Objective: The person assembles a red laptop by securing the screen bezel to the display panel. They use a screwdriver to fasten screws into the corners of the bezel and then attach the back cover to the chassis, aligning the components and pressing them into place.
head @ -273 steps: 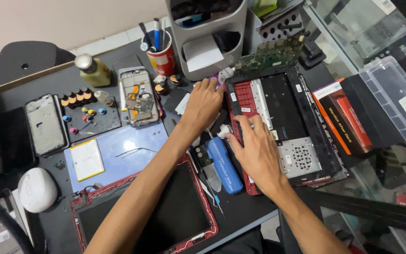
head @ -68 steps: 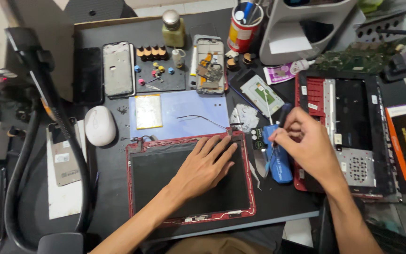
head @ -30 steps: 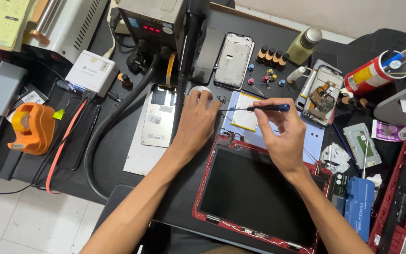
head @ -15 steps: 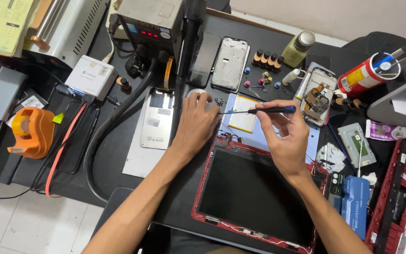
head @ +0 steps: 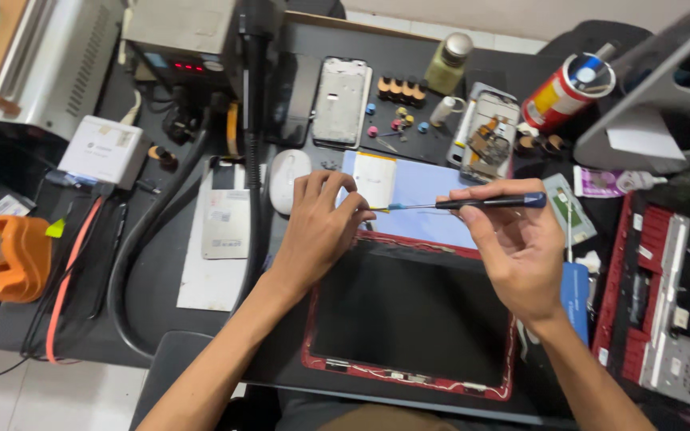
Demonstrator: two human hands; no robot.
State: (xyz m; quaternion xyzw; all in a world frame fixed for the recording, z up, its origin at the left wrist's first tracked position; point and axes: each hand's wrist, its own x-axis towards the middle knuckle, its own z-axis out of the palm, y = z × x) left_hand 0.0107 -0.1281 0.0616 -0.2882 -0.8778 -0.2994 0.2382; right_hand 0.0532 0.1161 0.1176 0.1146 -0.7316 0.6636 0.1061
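By my left side an orange tape dispenser (head: 8, 257) sits at the desk's edge, with a white box (head: 107, 149) beyond it and a thick black hose (head: 133, 263) curling between. A white mouse (head: 287, 179) lies just left of the blue mat (head: 433, 199), and a phone frame (head: 342, 101) rests behind it. Far back I see a small bottle (head: 447, 64) and a red can (head: 565, 90); a red laptop base (head: 664, 295) lies at my right.

Our right hand (head: 513, 247) holds a black-handled screwdriver (head: 473, 203) level; our left hand (head: 317, 227) pinches its tip, perhaps fitting a bit, above a red-framed laptop screen (head: 409, 315).
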